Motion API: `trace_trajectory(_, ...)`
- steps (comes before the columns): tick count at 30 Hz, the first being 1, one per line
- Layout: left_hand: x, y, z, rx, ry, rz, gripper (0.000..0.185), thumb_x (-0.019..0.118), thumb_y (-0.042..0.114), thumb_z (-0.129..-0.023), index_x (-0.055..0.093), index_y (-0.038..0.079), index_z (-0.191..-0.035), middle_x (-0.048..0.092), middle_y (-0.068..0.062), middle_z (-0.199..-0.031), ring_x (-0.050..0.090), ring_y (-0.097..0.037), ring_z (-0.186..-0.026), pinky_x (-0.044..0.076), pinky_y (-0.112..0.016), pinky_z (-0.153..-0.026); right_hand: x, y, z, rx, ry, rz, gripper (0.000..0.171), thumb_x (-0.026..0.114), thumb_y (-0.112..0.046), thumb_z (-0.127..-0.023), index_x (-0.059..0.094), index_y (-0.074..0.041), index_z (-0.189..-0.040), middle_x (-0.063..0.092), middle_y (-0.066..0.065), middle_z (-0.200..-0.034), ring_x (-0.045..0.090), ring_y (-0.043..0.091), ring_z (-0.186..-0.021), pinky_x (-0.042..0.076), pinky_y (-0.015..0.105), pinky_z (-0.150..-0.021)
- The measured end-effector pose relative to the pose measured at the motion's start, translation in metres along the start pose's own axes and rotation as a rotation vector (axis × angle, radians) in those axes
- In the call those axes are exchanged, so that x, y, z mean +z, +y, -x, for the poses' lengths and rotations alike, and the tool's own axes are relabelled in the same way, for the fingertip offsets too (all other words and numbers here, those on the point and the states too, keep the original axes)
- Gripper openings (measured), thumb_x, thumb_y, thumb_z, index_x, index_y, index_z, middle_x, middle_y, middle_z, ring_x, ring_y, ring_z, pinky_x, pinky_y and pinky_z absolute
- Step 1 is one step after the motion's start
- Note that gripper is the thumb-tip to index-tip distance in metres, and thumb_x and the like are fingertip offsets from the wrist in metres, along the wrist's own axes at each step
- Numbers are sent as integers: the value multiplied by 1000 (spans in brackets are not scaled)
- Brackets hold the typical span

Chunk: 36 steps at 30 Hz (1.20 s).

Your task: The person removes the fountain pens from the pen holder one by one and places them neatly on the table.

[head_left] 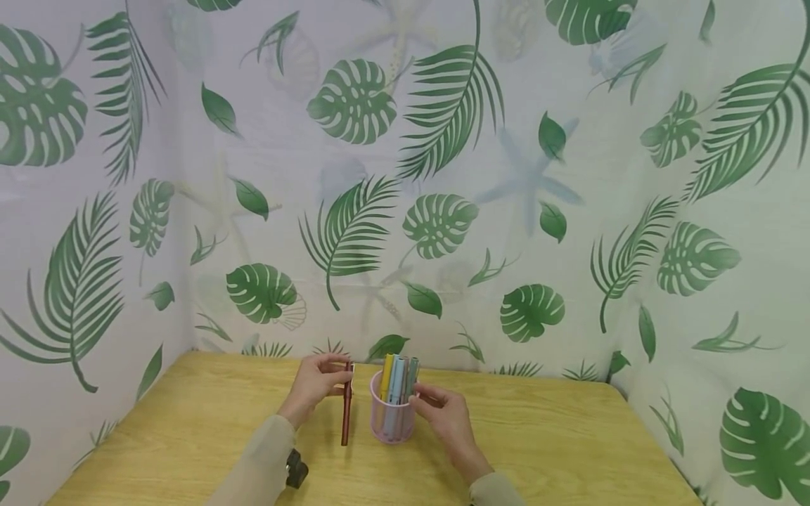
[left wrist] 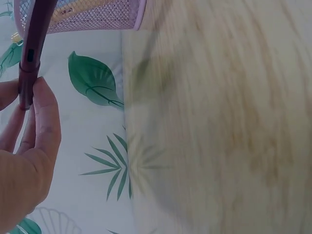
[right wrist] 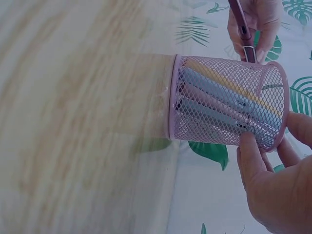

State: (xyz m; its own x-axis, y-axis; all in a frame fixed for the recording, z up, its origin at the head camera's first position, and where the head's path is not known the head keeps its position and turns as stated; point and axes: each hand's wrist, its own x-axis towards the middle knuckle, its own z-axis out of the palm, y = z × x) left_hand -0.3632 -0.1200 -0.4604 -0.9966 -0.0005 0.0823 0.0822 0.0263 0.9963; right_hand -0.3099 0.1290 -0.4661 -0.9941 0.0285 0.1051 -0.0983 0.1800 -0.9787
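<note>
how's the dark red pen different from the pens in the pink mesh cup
The dark red pen is outside the pink mesh cup, pinched at its top by the left hand; the pens in the cup stand loose inside it, steadied by the right hand. The dark red pen is deep maroon; those pens are pale yellow, blue and grey. All stand roughly upright.

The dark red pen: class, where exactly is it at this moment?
In the head view, the dark red pen stands upright, pinched at its top by the left hand, just left of the pink mesh pen holder on the wooden table.
</note>
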Motion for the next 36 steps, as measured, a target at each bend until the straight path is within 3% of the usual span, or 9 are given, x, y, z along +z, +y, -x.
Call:
trace_trajectory(6, -1, -7, -2, -45, -10, -34, 23, 70, -2, -86, 69, -2, -109, 70, -15, -98, 70, -21, -79, 61, -38, -70, 0, 0, -1, 11, 4, 2, 34, 71, -16, -91, 67, -1, -121, 64, 18, -128, 62, 29, -115, 55, 38, -94)
trace_trajectory(16, -2, -14, -3, -58, -20, -34, 28, 70, -5, -84, 66, -7, -112, 69, -18, -99, 70, -23, -80, 61, -40, -71, 0, 0, 0, -5, 2, -25, 33, 71, -12, -90, 67, 3, -120, 62, 22, -129, 63, 31, -115, 55, 39, -93)
trace_trajectory(23, -4, -21, -4, -120, -26, -57, 30, 69, -7, -85, 63, -8, -114, 70, -17, -97, 68, -19, -74, 61, -38, -68, 1, 2, -2, -2, -5, -18, 33, 69, -12, -91, 66, 3, -120, 61, 22, -130, 61, 33, -117, 55, 40, -94)
trace_trajectory(29, -7, -25, -6, -132, -53, -55, 31, 66, -8, -86, 61, -10, -116, 69, -23, -102, 70, -22, -76, 61, -38, -69, 1, 2, -2, 1, -5, -19, 33, 69, -11, -91, 66, 3, -120, 61, 23, -130, 61, 34, -118, 55, 40, -94)
trace_trajectory(36, -7, -26, -3, -125, -44, -86, 27, 68, -10, -83, 62, -11, -110, 69, -16, -88, 70, -22, -69, 61, -38, -66, 0, -5, 3, 5, 1, -13, 33, 70, -12, -91, 67, 3, -119, 62, 22, -129, 61, 35, -118, 55, 41, -94)
